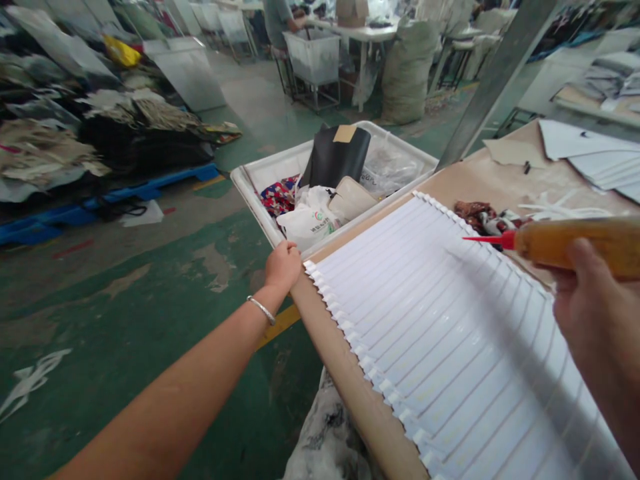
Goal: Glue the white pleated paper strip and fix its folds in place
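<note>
My right hand (595,313) is wrapped around a squeeze bottle (580,243) of amber liquid, probably glue, held nearly level. Its thin red nozzle points left above a row of overlapping white strips (425,320). These strips lie across the table in a long staggered stack, with narrow darker lines between them and small tabs along both sides. At the table's far left corner, my left hand (284,265) has its fingers closed over the near corner of a white plastic bin (255,200). Part of that grip is hidden.
In the bin are a black sheet (336,157) and a white plastic bag (311,217). White cut pieces (595,153) lie at the table's far right. A metal post (495,87) rises beside the table. Material piles on a blue pallet (150,193); a person (280,27) is farther back.
</note>
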Action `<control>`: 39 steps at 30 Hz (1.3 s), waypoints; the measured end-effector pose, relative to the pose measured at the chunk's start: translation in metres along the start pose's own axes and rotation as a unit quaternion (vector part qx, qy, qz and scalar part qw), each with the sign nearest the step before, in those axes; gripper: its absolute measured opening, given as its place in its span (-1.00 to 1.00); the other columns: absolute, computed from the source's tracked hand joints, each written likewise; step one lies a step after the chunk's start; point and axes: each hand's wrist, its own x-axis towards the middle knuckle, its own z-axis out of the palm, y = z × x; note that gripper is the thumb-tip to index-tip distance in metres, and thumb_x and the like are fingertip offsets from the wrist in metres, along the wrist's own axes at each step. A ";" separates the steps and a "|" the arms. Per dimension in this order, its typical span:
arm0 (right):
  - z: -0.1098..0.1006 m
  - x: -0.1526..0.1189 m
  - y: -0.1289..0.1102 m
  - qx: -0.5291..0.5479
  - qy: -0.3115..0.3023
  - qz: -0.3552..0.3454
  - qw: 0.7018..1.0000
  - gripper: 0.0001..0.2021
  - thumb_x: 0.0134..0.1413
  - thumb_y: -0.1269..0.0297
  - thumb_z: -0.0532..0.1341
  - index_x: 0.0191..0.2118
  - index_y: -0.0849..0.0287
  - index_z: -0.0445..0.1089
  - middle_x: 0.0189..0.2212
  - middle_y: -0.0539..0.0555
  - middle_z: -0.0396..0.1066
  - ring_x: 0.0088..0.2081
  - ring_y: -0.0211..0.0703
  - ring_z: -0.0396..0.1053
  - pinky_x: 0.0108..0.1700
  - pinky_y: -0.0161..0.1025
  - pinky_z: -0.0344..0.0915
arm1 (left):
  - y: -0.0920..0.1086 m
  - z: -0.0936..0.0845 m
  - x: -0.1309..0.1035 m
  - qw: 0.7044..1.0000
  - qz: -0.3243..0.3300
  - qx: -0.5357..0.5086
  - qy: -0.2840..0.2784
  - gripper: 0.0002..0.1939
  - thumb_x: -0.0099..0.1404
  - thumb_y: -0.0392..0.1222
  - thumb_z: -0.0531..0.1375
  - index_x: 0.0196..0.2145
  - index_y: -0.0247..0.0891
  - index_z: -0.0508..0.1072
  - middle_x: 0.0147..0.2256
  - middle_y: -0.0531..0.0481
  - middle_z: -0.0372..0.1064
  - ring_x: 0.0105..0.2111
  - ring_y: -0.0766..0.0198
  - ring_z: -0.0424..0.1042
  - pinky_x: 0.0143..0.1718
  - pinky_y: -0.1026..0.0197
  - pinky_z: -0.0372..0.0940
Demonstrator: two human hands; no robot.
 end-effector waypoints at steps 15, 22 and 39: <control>0.041 0.056 0.044 0.044 -0.015 0.113 0.992 -0.81 0.01 0.61 0.41 -0.28 0.25 0.49 -0.10 0.20 0.59 -0.05 0.11 0.65 -0.21 -0.09 0.64 | -0.003 -0.004 0.003 1.000 -0.007 0.009 0.000 -0.67 0.38 -0.19 0.07 -0.05 -0.17 0.58 0.00 -0.14 0.66 -0.02 0.03 0.61 0.03 0.10 0.42; 0.043 0.047 0.043 0.033 -0.027 0.117 0.992 -0.72 -0.13 0.59 0.44 -0.25 0.23 0.49 -0.09 0.19 0.60 -0.12 0.09 0.64 -0.30 -0.11 0.61 | -0.002 -0.004 0.003 1.000 -0.008 0.008 0.000 -0.68 0.39 -0.20 0.06 -0.05 -0.18 0.58 0.00 -0.16 0.66 -0.01 0.03 0.61 0.04 0.10 0.41; 0.030 -0.040 0.021 -0.005 -0.163 0.145 0.976 -0.45 -0.27 0.19 0.67 -0.14 0.13 0.48 -0.11 0.09 0.55 -0.13 -0.03 0.56 -0.35 -0.24 0.57 | 0.001 -0.001 0.000 1.000 -0.007 -0.004 0.002 -0.75 0.50 -0.24 0.13 0.00 -0.25 0.58 0.00 -0.15 0.63 0.04 0.07 0.57 0.17 0.00 0.37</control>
